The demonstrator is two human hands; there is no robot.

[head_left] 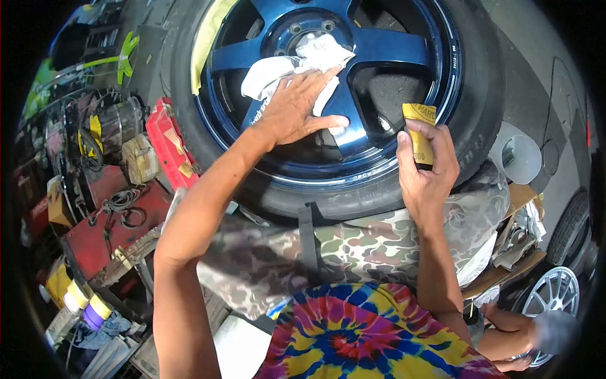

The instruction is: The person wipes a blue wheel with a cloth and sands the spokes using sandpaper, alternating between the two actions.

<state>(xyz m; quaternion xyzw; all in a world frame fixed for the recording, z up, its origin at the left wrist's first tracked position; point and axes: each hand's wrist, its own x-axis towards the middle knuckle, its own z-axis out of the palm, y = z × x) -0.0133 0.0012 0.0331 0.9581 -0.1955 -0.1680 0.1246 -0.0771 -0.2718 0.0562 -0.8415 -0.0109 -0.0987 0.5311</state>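
A blue spoked wheel (391,47) with its black tire (480,82) lies in front of me on camouflage-patterned fabric (353,243). My left hand (298,107) rests flat with fingers stretched over a bunched white cloth (268,74), and its thumb reaches onto a lower spoke. Yellow masking paper (207,44) runs along the upper left rim. In my right hand (432,164) is a folded piece of yellow printed sandpaper (419,142), with a dark edge showing below it. The fingers are closed round it, over the tire's lower right.
To the left are a red plastic case (165,142), a red metal surface (101,227) with coiled cable, and stacked tape rolls (93,309). On the right stand a translucent bucket (519,155), another tire (568,227) and a silver wheel (558,287), with a person (508,335) beside it.
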